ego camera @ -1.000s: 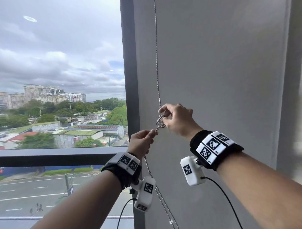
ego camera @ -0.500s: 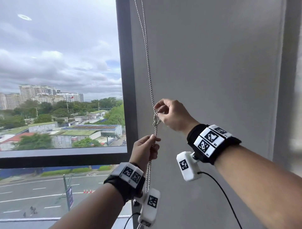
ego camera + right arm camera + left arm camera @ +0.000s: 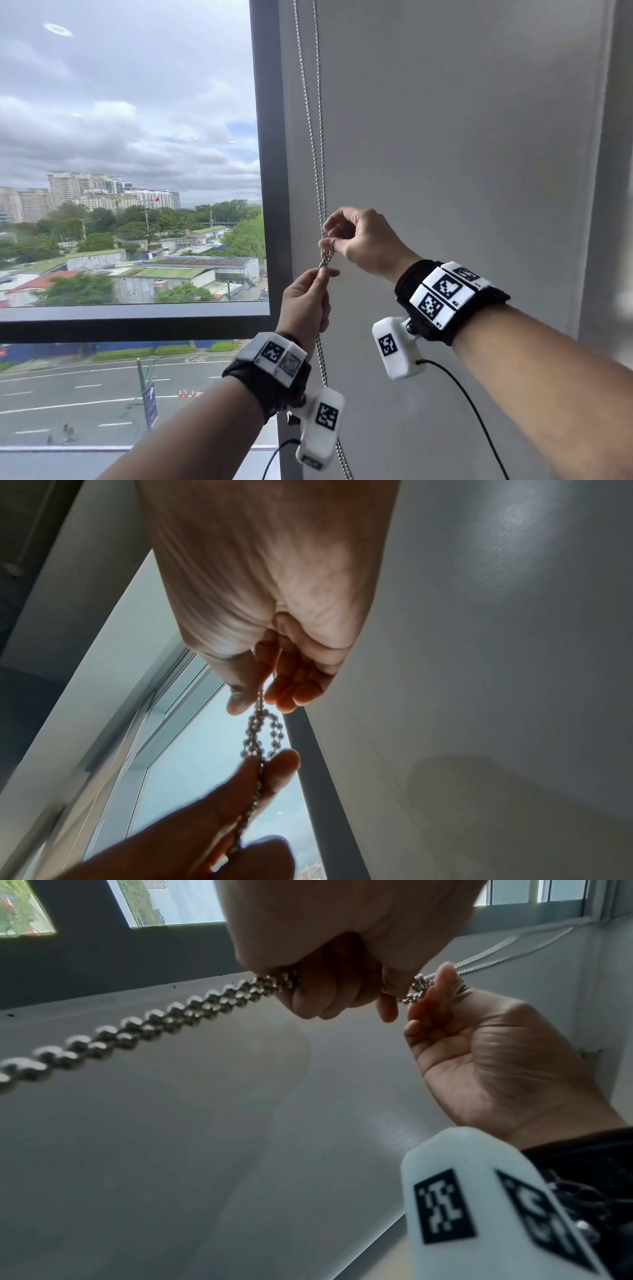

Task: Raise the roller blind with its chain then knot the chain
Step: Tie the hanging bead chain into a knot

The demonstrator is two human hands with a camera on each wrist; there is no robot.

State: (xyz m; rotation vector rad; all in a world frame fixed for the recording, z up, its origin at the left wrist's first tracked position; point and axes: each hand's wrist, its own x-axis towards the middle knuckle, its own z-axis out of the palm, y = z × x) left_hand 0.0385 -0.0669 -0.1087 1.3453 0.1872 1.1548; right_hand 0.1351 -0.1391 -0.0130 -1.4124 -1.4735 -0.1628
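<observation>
The bead chain [image 3: 310, 113] hangs as two strands along the grey wall [image 3: 462, 137], just right of the dark window frame [image 3: 270, 171]. The strands meet in a small loose knot [image 3: 326, 257], which lies between the two hands. The right hand [image 3: 366, 241] is uppermost: its grip pinches the chain between thumb and fingertips directly above the knot. The left hand [image 3: 305, 303] is below: its grip pinches the chain between thumb and forefinger directly beneath the knot, and the doubled chain runs down past the palm and wrist. In the right wrist view, a short open loop [image 3: 265, 731] of beads spans the gap between the two grips.
</observation>
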